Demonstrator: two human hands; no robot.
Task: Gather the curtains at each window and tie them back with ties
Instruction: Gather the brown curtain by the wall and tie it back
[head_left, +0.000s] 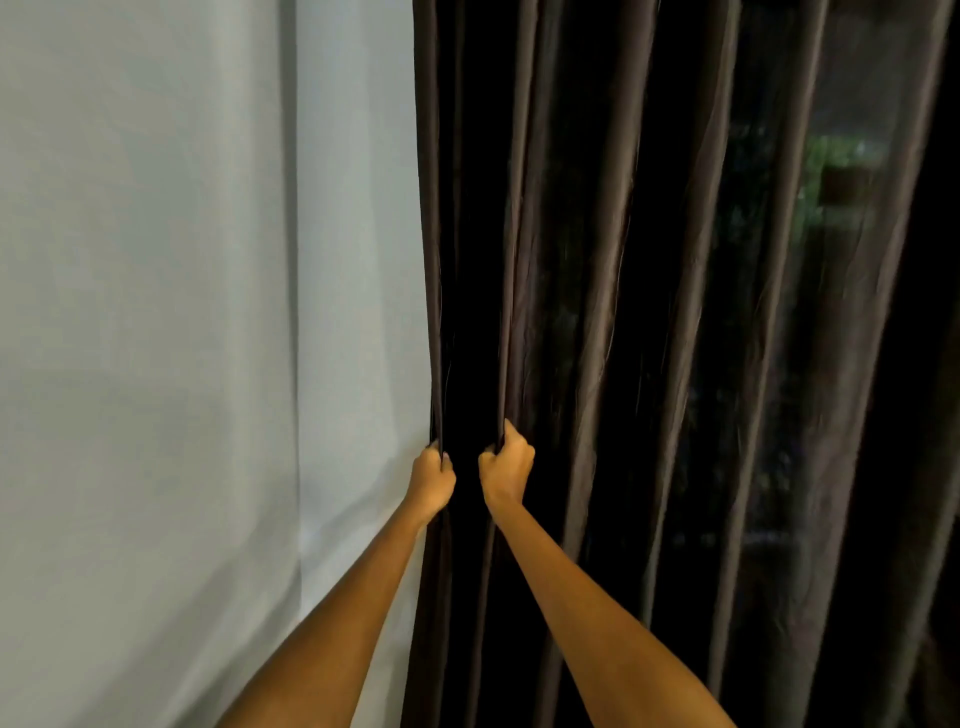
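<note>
The dark brown pleated fabric curtain (597, 260) hangs from twelve o'clock down the centre and right, and I clamp my left hand (431, 480) on its outer edge and my right hand (506, 470) on the next fold. At nine o'clock stands the pale grey wall (156, 312). No tie shows here, so I judge that letting go with one hand to fetch one could let the loose folds toward three o'clock slide back open.

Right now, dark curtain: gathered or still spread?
Mostly spread. The dark curtain hangs in loose pleats across the window; the left hand and right hand grip only its two leftmost folds. No tie visible.
</note>
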